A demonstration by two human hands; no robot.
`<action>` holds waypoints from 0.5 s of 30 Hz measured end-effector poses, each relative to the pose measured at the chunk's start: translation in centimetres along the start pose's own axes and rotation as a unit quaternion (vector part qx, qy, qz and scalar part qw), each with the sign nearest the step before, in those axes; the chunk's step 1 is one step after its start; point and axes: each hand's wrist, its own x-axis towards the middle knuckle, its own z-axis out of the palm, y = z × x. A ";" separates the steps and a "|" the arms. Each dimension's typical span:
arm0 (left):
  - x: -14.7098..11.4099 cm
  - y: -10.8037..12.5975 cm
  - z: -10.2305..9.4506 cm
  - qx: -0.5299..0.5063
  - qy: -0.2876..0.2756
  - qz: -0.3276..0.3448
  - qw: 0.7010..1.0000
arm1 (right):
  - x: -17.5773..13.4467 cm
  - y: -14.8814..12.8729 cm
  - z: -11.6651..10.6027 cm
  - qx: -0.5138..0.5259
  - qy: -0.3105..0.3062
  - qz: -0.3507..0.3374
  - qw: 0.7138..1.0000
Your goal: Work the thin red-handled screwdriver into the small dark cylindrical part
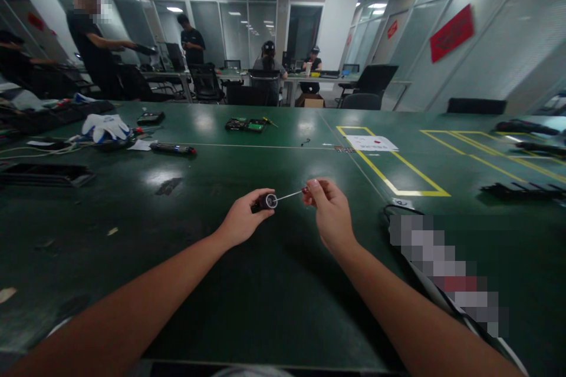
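My left hand (pixel 242 218) is closed round a small black cylinder (pixel 267 201), with a silver ring at its open end facing right. Pinched in my right hand (pixel 331 212) is a thin metal rod (pixel 289 195) with a dark red end, most of which the fingers cover. The rod slants down to the left, and its tip meets the cylinder's ringed end; how deep it sits inside cannot be seen. Both hands are above the green table (pixel 247 306).
White-and-blue gloves (pixel 105 128), a dark cylindrical tool (pixel 172 148) and an open case with green inserts (pixel 246 124) lie farther back. Yellow tape (pixel 418 192) marks the table, with a paper sheet (pixel 371 143) on it. A cable (pixel 415 271) runs at right. Several people are beyond.
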 end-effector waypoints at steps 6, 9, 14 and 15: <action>-0.1 -0.4 0.0 0.014 0.009 0.010 1.000 | 0.0 0.2 0.0 -0.039 -0.031 0.011 0.999; 0.1 -0.7 -0.2 0.015 0.022 0.022 0.999 | -0.2 -0.3 0.2 -0.020 -0.062 0.022 0.998; 0.1 -0.5 -0.6 0.074 0.052 0.038 0.995 | -1.0 -0.9 0.6 0.000 -0.116 0.009 0.993; 0.1 -0.3 -0.6 0.084 0.053 0.043 0.994 | -1.1 -0.9 0.6 -0.010 -0.114 0.006 0.993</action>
